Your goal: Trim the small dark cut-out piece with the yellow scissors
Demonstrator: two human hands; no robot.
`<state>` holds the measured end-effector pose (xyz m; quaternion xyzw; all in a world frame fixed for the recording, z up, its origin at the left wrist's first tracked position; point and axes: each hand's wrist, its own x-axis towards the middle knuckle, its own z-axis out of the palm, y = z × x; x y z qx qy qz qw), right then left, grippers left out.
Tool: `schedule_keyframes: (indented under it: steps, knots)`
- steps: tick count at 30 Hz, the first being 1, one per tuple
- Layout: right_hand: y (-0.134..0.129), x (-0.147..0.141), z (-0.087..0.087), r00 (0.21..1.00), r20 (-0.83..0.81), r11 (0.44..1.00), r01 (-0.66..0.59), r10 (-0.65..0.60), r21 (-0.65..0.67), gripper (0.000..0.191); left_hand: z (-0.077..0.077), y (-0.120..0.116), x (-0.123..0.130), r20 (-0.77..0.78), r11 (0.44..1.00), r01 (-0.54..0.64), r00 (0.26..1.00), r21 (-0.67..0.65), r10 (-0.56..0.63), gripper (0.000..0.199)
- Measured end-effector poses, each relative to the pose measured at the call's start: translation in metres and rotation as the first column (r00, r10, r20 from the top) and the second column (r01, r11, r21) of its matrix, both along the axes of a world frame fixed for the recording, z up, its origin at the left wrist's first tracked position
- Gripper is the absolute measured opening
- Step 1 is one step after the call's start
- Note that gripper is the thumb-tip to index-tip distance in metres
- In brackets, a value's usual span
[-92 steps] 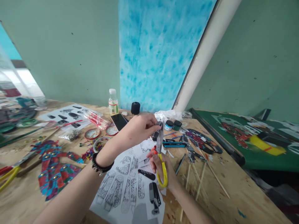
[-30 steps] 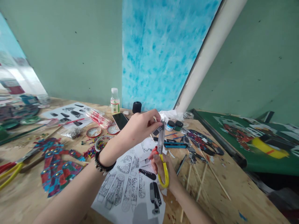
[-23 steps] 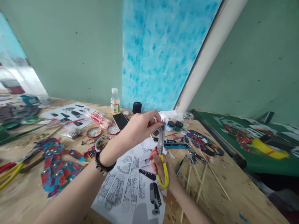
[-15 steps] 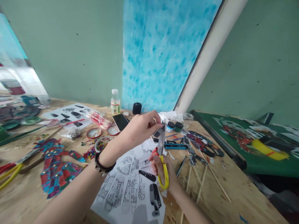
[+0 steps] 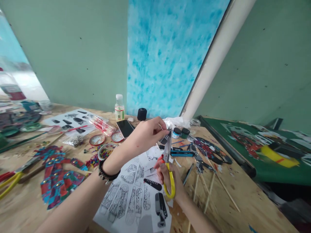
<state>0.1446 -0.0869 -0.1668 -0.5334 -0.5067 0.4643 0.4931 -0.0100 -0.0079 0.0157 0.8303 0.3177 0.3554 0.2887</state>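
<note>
Little has moved since the earlier frames: our left hand (image 5: pixel 152 129) and right hand (image 5: pixel 178 182) stay almost where they were, and the view has only shifted slightly. Farthest left on the tabletop (image 5: pixel 243 184) we see spare scissors (image 5: pixel 26 165), then a painted figure (image 5: pixel 60 184) lying flat, both outside our working space. Next comes our left arm, its grip pinched, thumb to finger, on a small dark paper piece (image 5: pixel 165 139). The piece is up off the tabletop beside the scissor blades (image 5: pixel 167 150), probably held at its edge so our fingers stay clear of them. We cannot tell whether the blades are parted. Just below, our right grip is wrapped through the yellow handle (image 5: pixel 173 186), seemingly to keep the blades upright. Between our forearms lies a printed sheet (image 5: pixel 128 226); farther right rest thin sticks (image 5: pixel 211 190).
</note>
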Motion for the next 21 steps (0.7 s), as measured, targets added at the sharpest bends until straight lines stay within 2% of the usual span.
schedule_keyframes:
  steps: [5, 11, 13, 17, 21]
  knots:
    - [0.0021, -0.0012, -0.0023, 0.999, -0.012, 0.999, -0.038, 0.038, 0.004, 0.033, -0.0054, 0.0026, 0.0032, 0.053, 0.988, 0.033, 0.998, -0.152, -0.025, 0.012]
    - [0.0020, 0.0007, -0.0049, 0.998, -0.016, 0.998, -0.052, 0.053, 0.020, 0.029, -0.0105, 0.0050, 0.0041, 0.067, 0.980, 0.100, 0.994, -0.171, -0.089, 0.018]
    - [0.0019, 0.0013, -0.0051, 0.998, -0.019, 0.998, -0.052, 0.053, 0.031, 0.034, -0.0102, 0.0051, 0.0040, 0.060, 0.978, 0.119, 0.992, -0.172, -0.110, 0.020]
    - [0.0032, 0.0007, -0.0051, 0.999, -0.032, 0.997, -0.041, 0.043, 0.065, 0.056, -0.0088, 0.0051, 0.0034, 0.043, 0.975, 0.128, 0.992, -0.180, -0.122, 0.022]
    - [0.0060, -0.0007, -0.0079, 0.996, -0.073, 0.992, -0.036, 0.045, 0.121, 0.060, -0.0096, 0.0058, 0.0029, 0.036, 0.974, 0.142, 0.990, -0.178, -0.138, 0.021]
